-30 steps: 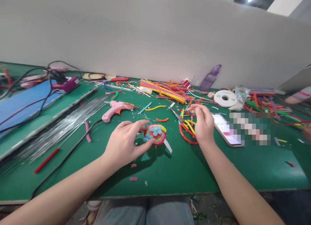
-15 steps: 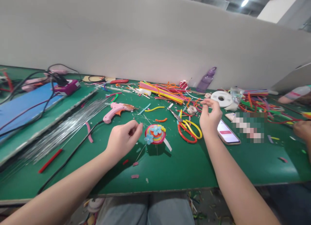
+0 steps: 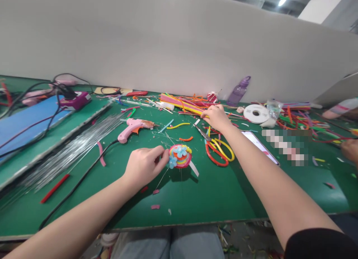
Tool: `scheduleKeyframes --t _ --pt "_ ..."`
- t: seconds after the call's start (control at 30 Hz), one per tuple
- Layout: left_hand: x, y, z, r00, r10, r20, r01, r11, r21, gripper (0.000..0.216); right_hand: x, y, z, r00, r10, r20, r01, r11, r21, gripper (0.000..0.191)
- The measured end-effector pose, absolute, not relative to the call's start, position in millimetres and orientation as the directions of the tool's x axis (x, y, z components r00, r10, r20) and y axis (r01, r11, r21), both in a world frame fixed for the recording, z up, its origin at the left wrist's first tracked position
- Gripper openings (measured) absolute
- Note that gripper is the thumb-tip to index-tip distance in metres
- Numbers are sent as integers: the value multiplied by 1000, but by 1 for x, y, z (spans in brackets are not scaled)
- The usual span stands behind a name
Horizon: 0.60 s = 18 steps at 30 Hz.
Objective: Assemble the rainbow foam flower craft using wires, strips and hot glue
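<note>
A round pink ornament (image 3: 184, 163) with yellow and orange coils and blue flowers is in front of me, a white strip sticking out at its lower right. My left hand (image 3: 145, 161) is closed, thumb and finger pinching the ornament's left edge. Farther back, my right hand (image 3: 216, 117) has its fingers curled down over the near right end of a bundle of pink and yellow pipe cleaners (image 3: 179, 103); the exact pieces in its grip are hidden. Scissors (image 3: 215, 154) with red and yellow handles lie below my right forearm's left side.
A pink glue gun (image 3: 134, 129) with a black cord lies left, beside a heap of clear thin strands (image 3: 81, 147). A phone (image 3: 258, 145), white spool (image 3: 256, 113) and purple bottle (image 3: 238, 91) are on the right. A co-worker's hand (image 3: 350, 149) shows at the right edge.
My right hand has moved left and away from me, from beside the phone to the pipe cleaner bundle. My left hand has shifted slightly right and now touches the ornament.
</note>
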<state>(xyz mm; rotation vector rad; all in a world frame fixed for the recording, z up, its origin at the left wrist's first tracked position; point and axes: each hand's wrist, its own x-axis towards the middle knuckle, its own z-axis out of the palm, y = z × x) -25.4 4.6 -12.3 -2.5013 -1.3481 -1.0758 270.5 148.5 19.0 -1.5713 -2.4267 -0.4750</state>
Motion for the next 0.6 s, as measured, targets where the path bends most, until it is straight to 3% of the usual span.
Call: scheduleKeyframes --t 0.27,0.6 --pt "-25 5 -11 366 681 634 764 -609 213 39 266 182 13 -515 841 168 850 476 224 16" --pt "-24 7 -10 381 643 665 754 -632 179 37 263 183 15 -507 855 114 846 467 258 13"
